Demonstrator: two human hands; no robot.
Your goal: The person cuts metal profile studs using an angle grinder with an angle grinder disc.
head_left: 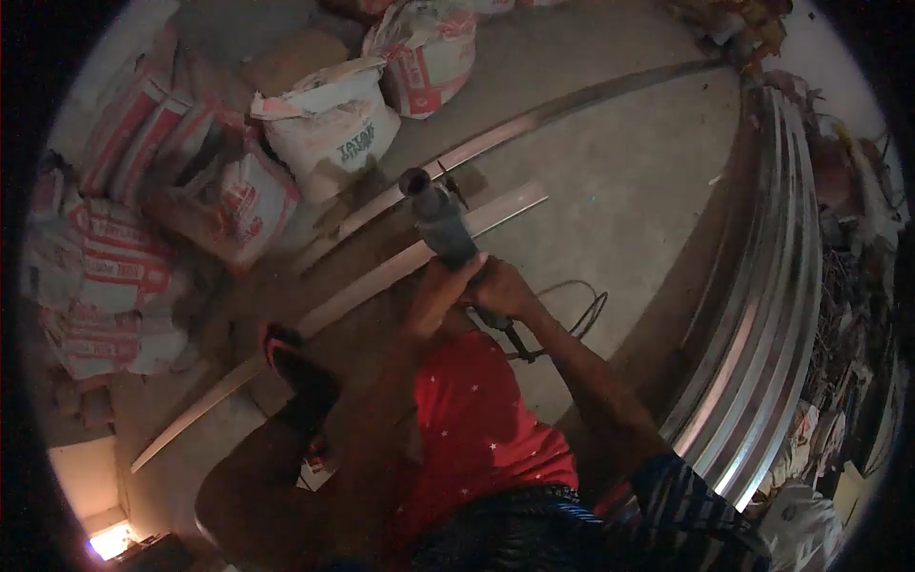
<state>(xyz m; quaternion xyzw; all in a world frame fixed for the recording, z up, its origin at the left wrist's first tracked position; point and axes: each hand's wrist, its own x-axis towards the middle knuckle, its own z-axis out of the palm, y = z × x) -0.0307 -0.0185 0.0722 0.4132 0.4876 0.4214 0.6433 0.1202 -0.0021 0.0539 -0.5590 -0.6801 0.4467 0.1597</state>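
A dark corded power tool, by its shape an angle grinder [443, 224], points away from me over the floor. What looks like its thin disc [454, 186] shows nearly edge-on at the right of the head. My left hand [448, 283] is closed round the front of its body, thumb along the top. Just behind, my right hand [505, 288] grips the rear part, where the black cord [596, 310] loops off to the right. Beneath the tool, a long metal strip [381, 275] lies across the floor, and the tool overlaps it in this view.
A second long metal strip [572, 100] curves behind the tool. Several metal channels [762, 315] lie stacked on the right beside debris. Printed sacks [329, 129] crowd the left and back. My sandalled foot [300, 367] is near the strip. A bright light [114, 541] glows bottom left.
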